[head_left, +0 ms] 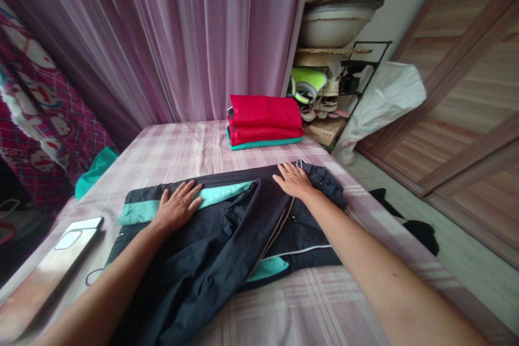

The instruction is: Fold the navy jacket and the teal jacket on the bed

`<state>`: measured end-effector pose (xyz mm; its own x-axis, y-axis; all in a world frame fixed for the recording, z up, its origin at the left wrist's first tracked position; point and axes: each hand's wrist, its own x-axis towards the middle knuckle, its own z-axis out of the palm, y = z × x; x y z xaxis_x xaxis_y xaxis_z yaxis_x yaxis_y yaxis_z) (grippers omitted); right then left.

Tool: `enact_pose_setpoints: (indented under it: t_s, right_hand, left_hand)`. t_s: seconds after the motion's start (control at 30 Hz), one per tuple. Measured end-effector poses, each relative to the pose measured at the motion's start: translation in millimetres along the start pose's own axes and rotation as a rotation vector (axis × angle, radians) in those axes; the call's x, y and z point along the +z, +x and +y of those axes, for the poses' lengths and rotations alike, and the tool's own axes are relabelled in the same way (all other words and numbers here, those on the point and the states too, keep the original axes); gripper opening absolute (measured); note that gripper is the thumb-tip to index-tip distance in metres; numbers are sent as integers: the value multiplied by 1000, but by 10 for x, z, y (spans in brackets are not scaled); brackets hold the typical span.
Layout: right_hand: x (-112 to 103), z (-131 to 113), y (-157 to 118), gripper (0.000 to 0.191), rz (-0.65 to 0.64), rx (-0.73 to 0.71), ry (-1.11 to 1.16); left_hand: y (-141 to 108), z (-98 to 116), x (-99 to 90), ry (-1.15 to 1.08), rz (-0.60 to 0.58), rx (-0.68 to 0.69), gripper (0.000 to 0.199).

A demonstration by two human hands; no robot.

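Observation:
A dark navy jacket (203, 259) with teal panels and white piping lies spread on the plaid-covered table (284, 308), one sleeve crossing its front. My left hand (178, 206) rests flat on its left part, over a teal band, fingers apart. Flat near the jacket's far right edge lies my right hand (292, 179), fingers stretched out and holding nothing. Beyond the jacket sits a folded stack of red cloth (265, 119) with a teal layer (267, 144) at its bottom.
At the left edge lies a phone (52, 270). A purple curtain (194, 38) hangs behind the table. To the right stand a shoe rack (359, 86) with a basin (340, 24) on top, a white plastic bag (385, 97) and wooden doors (466, 92). Dark cloth (417, 230) lies on the floor.

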<state>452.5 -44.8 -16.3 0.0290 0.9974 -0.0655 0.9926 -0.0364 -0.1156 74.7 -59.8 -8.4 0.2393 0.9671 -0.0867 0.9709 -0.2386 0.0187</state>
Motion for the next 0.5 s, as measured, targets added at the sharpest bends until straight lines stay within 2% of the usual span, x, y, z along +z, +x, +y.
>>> enact_pose_setpoints:
  t_s: [0.07,0.13,0.27,0.37,0.43,0.5]
  right_hand:
    - [-2,47,4,60,50,-49,53]
    - [-3,89,-50,53,159,-114,139]
    - [-12,153,-395,39,387,-237,322]
    - [0,159,-773,28,426,-319,374]
    - [29,141,-991,25,415,-368,371]
    - [67,108,-1135,24,401,-406,361]
  left_hand:
    - [19,-1,-4,-28,1,15,55]
    - [34,-26,10,-58,16,36,56]
    - [-55,-154,35,-179,134,144,56]
    - [-317,-244,-46,-282,244,249,52]
    - [-569,-262,-154,-317,232,260,52]
    - [-828,-246,-267,-339,156,263,53]
